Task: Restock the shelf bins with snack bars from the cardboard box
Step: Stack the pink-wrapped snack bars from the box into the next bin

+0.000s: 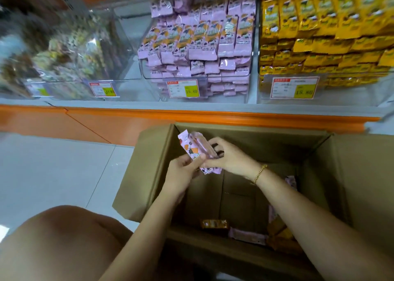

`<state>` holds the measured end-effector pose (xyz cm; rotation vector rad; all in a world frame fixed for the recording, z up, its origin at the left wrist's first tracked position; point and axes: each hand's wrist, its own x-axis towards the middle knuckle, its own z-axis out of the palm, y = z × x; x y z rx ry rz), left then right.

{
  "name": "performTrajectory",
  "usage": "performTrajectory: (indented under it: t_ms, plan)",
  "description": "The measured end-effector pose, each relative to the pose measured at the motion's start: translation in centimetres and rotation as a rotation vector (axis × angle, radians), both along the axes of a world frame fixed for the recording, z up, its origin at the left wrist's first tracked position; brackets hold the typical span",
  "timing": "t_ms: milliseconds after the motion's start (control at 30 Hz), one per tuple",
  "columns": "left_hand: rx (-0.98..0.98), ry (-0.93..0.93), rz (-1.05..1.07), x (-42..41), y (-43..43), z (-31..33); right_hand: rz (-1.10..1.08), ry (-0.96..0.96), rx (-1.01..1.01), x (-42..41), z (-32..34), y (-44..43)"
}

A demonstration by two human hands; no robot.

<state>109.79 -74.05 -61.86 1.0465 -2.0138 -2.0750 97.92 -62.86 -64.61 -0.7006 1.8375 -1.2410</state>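
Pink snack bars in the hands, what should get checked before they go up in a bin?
1. Left hand and right hand both grip the pink wrapped snack bars: ok.
2. Matching clear plastic bin of pink bars straight ahead: ok.
3. Room left in that bin: cannot tell.
4. Way up from the brown cardboard box unblocked: ok.
5. How many bars are held: cannot tell.

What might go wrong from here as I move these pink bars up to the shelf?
The pink bin is already heaped above its front wall, so added bars may slide off. The left hand and right hand hold several pink bars together above the cardboard box; one could slip back in.
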Motion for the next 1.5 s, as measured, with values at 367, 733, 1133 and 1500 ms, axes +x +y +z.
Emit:
performTrajectory:
  t_ms: [367,733,1133,1500]
  plan:
    - [0.105,0.378,-0.096,-3.0,-3.7,12.4,-0.333,0.402,-0.335,-0.9,14.2,0.5]
    - [-0.393,0.295,-0.078,-11.6,-6.6,16.8,-0.759,1.149,-0.114,-5.9,18.0,-1.7]
    - [-0.986,0.073,-0.031,-23.8,-7.6,21.5,-0.596,1.146,0.191,-16.4,22.2,-5.9]
    - [-1.293,0.116,-0.492,-22.3,-12.2,21.4,-0.351,0.835,0.167,-17.8,23.5,-7.2]
